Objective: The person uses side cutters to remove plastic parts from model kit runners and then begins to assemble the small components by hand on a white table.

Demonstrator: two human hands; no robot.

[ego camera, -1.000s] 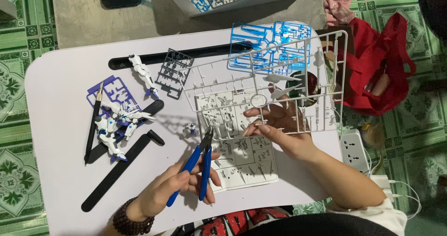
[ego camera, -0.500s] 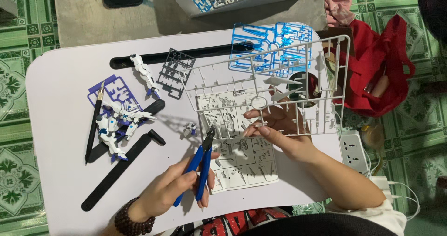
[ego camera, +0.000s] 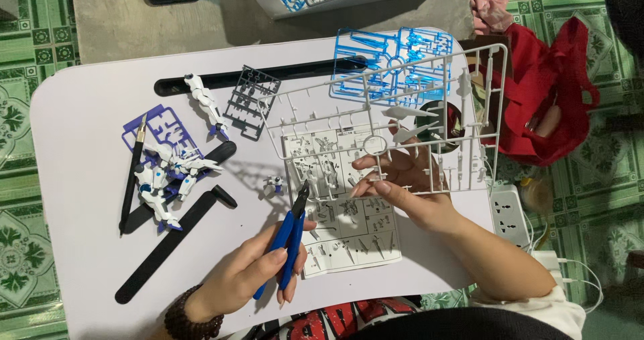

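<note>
Blue-handled nippers point(ego camera: 290, 236) sit clasped in the curled left hand point(ego camera: 251, 273), tips pointing far, while the right hand point(ego camera: 402, 186) pinches the white parts frame point(ego camera: 429, 122) above the instruction sheet point(ego camera: 339, 206).

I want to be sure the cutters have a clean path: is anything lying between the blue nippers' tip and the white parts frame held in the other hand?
Nothing visible blocks it. The blue nippers in the left hand point up toward the white parts frame gripped by the right hand; only the flat instruction sheet lies beneath the gap. The small white part sits off to the side.
</note>
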